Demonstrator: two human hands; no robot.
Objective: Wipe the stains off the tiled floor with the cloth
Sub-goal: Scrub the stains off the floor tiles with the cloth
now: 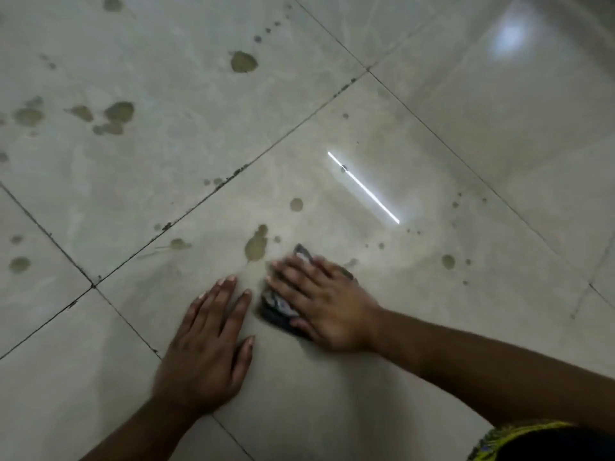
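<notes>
We look down on a glossy pale grey-beige tiled floor with faint marbling, crossed by thin dark grout lines running diagonally. A thin bright white strip-light reflection lies mid-tile, and a soft hazy glare patch glows toward the upper right.
</notes>
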